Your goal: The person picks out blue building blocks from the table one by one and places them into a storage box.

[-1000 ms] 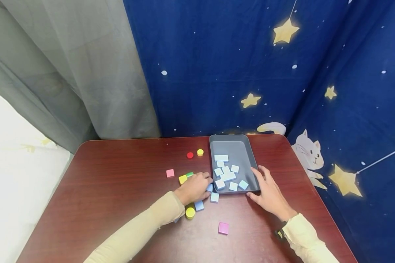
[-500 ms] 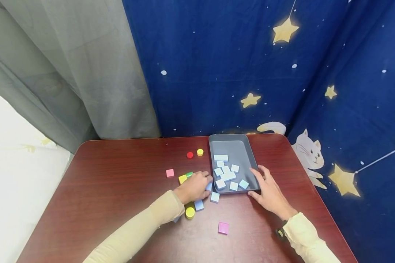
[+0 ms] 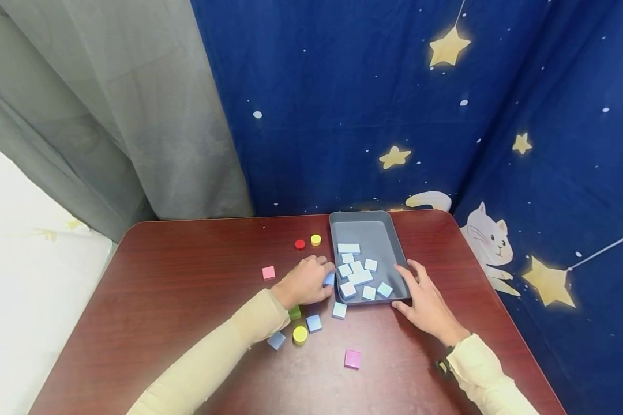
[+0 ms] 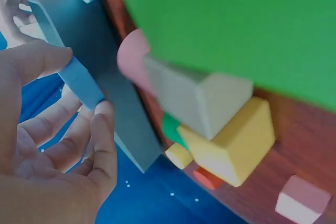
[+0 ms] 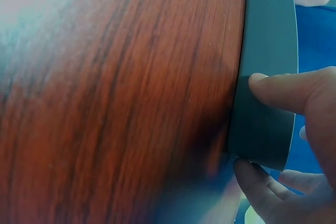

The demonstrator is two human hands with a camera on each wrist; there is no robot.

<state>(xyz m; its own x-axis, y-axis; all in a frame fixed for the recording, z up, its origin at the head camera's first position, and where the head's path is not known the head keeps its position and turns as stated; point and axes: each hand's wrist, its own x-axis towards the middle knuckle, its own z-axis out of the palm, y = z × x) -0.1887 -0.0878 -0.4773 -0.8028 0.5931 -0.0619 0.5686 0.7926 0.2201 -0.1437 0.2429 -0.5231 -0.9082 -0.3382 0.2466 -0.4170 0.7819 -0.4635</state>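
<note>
My left hand (image 3: 305, 282) pinches a light blue toy block (image 3: 329, 279) between thumb and fingertips, at the left wall of the grey tray (image 3: 376, 233). In the left wrist view the same blue block (image 4: 81, 82) overlaps the tray's rim. Several pale blue blocks (image 3: 360, 278) lie in the tray's near half. My right hand (image 3: 428, 305) grips the tray's near right corner. In the right wrist view its thumb presses the near wall (image 5: 268, 40) while the fingers lie round the corner.
On the table, blue blocks (image 3: 314, 323), a yellow cylinder (image 3: 300, 335), a magenta block (image 3: 352, 359) and a pink block (image 3: 268, 272) lie near the tray. Red (image 3: 300, 244) and yellow (image 3: 315, 240) discs are farther back. Yellow (image 4: 236, 142) and green (image 4: 247, 30) blocks sit beside the left hand.
My left hand has moved away from me along the tray's left side with the blue block, covering the yellow block and uncovering a green and a blue one. The right hand stays at the corner.
</note>
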